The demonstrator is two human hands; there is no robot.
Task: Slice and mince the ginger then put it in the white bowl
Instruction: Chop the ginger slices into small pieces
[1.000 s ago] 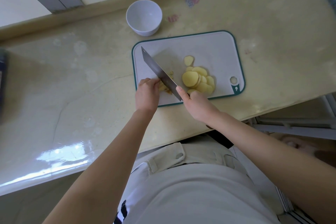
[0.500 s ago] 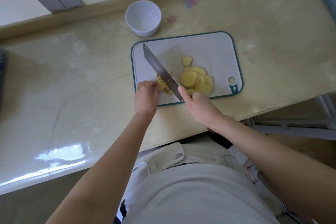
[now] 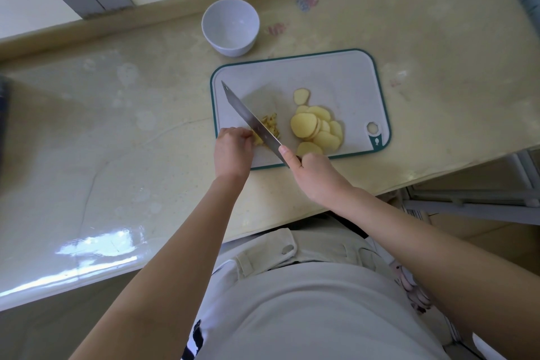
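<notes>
Right hand grips the knife, left hand pins ginger: slices done, mincing barely begun, white bowl empty.

no readable text, labels or numbers

Ginger slices heaped, white bowl upright

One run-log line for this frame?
phase: mincing | right hand: grips knife | left hand: holds ginger piece beside blade | cut strips: right of blade | ginger slices: piled on cutting board | white bowl: empty
</notes>
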